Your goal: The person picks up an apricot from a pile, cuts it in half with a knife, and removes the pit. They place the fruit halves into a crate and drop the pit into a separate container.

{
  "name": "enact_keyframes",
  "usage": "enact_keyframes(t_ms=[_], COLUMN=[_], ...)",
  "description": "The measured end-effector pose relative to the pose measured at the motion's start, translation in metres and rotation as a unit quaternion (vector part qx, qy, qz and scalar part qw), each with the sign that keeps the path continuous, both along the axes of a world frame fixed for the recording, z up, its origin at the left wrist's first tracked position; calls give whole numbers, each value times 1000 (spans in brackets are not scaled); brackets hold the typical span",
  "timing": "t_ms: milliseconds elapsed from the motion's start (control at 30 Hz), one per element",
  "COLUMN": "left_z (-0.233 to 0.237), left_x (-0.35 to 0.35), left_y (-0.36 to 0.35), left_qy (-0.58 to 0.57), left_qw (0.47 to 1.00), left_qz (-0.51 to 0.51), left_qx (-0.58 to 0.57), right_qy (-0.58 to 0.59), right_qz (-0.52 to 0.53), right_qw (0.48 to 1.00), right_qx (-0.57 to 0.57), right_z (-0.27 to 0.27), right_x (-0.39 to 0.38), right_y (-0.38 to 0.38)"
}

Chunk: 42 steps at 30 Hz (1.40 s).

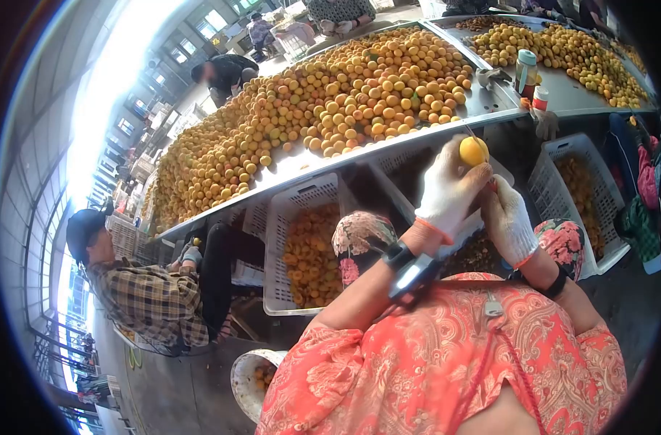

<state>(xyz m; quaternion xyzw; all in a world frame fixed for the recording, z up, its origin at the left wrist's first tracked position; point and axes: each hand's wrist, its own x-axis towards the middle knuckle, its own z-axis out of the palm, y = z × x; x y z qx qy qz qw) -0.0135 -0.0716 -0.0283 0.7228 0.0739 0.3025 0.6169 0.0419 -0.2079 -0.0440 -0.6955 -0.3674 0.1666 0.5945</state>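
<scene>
A yellow-orange apricot (473, 151) is held up in the fingers of my left hand (446, 190), which wears a white glove with an orange cuff edge. Close beside it, my right hand (506, 217), gloved in white too, has its fingers closed on a small tool; only a bit of its orange-red part and a thin blade near the fruit show. Both hands are near each other above my lap, just in front of the metal table's edge. Many whole apricots (359, 94) are heaped on that table (276, 176).
White crates of halved fruit stand at left (272, 268) and right (613, 217) below the table. A bottle (525, 71) and a red-and-white container (540, 98) are on the table. A white bucket (245, 384) stands lower left. A co-worker (149, 297) sits at left.
</scene>
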Motion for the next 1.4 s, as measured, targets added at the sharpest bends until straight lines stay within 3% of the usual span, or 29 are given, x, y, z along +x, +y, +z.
enact_keyframes(t_ms=[100,200,300,433,500,567,633,667,800,867,967,1033,1067,1133,1167,1333,1367,1400], left_z=[-2,-28,-35,-23,-25,-20,-21,-15,-15,-15,-17,-18,-16,-12,-8,-11,-11,-10], left_x=[2,17,25,15,17,14,19,20,18,19,16,13,11,9,9,-2,-5,-6], left_y=[2,-9,-10,-1,0,-9,-16,-24,-13,-13,-11,-12,-12,-21,-24,-5,2,8], left_qy=[-43,-9,33,7,-1,7,-3,-5,71,40,-23,-30,-17,-31,-46,-16,-9,-24], left_qw=[998,960,949,963,991,987,940,926,938,954,970,956,920,900,880,893,916,928], left_qz=[-9,3,16,-59,-49,-47,-38,-31,-42,-29,-22,-9,-25,-16,-4,-9,18,29], left_qx=[-48,-281,-313,-262,-124,-156,-339,-376,-337,-296,-240,-291,-391,-434,-472,-450,-400,-370], right_qy=[-59,-91,-171,-35,-57,-95,-139,-180,-180,-62,-39,-79,-167,-285,-289,-208,-169,-166], right_qz=[-9,-66,-93,-56,-45,-55,-89,-124,-121,-60,-43,-44,-73,-108,-109,-56,-23,-54], right_qw=[998,993,980,998,997,994,986,976,976,996,998,996,983,950,948,976,985,984], right_qx=[15,-32,-41,23,21,-11,-2,3,-31,-13,16,5,-34,-72,-72,-20,-1,16], right_z=[-6,-8,-22,0,1,-10,-18,-21,-19,-11,-6,-5,-8,-15,-15,5,12,14], right_x=[-1,-3,2,-5,-2,4,4,2,7,4,-4,-6,-8,-10,-11,-22,-25,-25], right_y=[5,13,17,8,4,6,14,14,12,7,7,9,11,11,13,5,2,1])
